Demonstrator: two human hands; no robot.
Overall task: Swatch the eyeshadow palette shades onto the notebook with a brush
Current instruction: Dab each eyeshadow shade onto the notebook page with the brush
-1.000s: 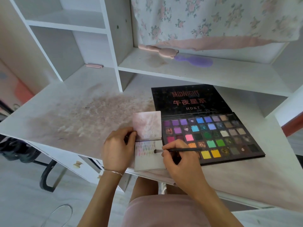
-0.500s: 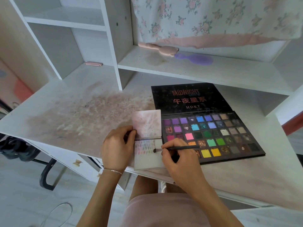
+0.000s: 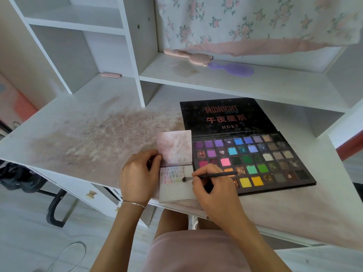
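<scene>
Black, flat and open at centre right of the frame: rectangular eyeshadow palette [image 3: 253,160], rows of purple, blue, green, yellow and brown pans toward the viewer, lid with red lettering laid back behind. Just left of it, touching its edge: small white notebook [image 3: 176,185], open, stained pinkish upper page raised, lower page bearing short rows of pastel swatches. Left hand [image 3: 137,173] resting on the notebook's left edge, fingers curled, fingertips pinching at the spine by the upper page. Right hand [image 3: 214,191] lower centre, thumb and fingers pinched round a thin black brush [image 3: 206,176]; handle lying nearly level, pointing right over the palette's lower rows, bristle tip on the lower page just right of the swatches. All on a white, pink-dusted surface [image 3: 78,138]. Thin bracelet [image 3: 133,203] at the left wrist. Upper centre, on the white shelf [image 3: 255,83]: pink brush-like object [image 3: 192,56] and purple hairbrush [image 3: 233,68], side by side beneath floral fabric [image 3: 255,22]. Small pink flat item [image 3: 110,75] at upper left, in the cubby.
</scene>
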